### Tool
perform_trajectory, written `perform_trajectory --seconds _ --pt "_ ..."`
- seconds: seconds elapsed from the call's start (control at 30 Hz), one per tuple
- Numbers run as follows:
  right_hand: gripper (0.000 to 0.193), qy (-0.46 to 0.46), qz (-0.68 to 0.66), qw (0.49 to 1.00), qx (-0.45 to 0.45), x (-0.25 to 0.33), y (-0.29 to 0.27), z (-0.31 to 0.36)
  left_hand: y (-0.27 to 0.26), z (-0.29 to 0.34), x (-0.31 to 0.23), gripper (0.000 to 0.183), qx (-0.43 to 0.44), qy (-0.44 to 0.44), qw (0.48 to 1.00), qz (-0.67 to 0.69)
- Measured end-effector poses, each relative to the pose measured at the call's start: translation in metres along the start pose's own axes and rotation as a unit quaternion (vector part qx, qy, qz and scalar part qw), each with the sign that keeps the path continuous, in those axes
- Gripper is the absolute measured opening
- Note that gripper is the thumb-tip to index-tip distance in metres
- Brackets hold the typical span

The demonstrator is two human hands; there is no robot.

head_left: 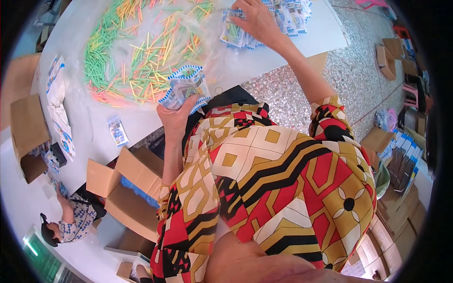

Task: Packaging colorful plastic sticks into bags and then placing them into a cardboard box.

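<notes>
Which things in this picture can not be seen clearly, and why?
- Head view: left hand holds a blue-edged packet; its print is too small and blurred.
- Right hand covers part of the packet pile; the top edge cuts the pile.
- Open cardboard box: the patterned sleeve hides its contents partly.

Open cardboard box [123,188] w/ blue contents sits on floor below the left hand. Another person [71,219] crouches further lower-left. More cardboard boxes [388,59] lie on speckled floor [351,61], right of right hand.
</notes>
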State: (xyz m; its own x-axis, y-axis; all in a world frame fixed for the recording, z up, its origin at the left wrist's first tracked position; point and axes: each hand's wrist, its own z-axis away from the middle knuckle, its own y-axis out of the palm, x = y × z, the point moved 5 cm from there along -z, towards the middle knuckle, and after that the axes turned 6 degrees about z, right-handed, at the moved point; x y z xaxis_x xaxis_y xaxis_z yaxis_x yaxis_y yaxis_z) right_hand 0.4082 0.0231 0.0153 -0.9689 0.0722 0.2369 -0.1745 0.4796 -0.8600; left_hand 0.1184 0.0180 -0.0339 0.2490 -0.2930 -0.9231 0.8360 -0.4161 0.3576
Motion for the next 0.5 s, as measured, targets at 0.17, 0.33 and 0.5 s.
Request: perform_trajectory --seconds 0.17,0.33,0.5 --pt "0.019 -0.147 0.045 0.985 -0.084 0.027 -0.001 0.014 0.001 0.002 -0.005 0.027 -0.008 0.003 1.0 0.006" --pt "0.029 -0.186 0.179 0.962 0.083 0.02 0.035 0.033 0.0 0.002 -0.006 0.027 -0.013 0.012 1.0 -0.016" --pt "0.028 -0.159 0.172 0.965 0.115 0.013 0.025 0.046 0.001 0.003 -0.007 0.026 -0.014 0.012 0.999 -0.042"
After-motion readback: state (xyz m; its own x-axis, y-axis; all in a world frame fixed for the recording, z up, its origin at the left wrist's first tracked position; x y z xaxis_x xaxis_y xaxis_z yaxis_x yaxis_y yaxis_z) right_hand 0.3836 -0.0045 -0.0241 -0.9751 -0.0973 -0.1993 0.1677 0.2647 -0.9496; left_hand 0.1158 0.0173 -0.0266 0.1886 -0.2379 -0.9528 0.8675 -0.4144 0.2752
